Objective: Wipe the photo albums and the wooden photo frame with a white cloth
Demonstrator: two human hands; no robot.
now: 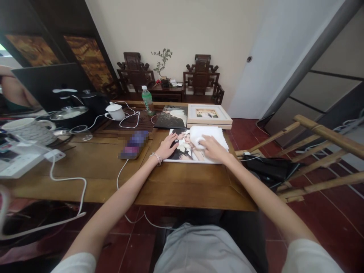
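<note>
A large wedding photo print or album (187, 151) lies flat on the wooden table in front of me. My left hand (167, 147) rests on its left side with fingers stretched out, a bracelet at the wrist. My right hand (212, 148) grips a bunched part of a white cloth (216, 133) and presses it onto the photo. The rest of the cloth, with a wavy edge, spreads over the photo's upper right and hides that part. Just behind lie a dark photo panel (171, 116) and a pale wooden picture frame (209, 115), which seems stacked on another.
Left of the photo lies a phone (133, 145) on a white cable. A green-labelled bottle (147, 100), lidded white cup (115, 112), patterned mug (30, 131), power strip (21, 163) and laptop (54, 87) stand further left. A bamboo chair (327, 132) is at the right.
</note>
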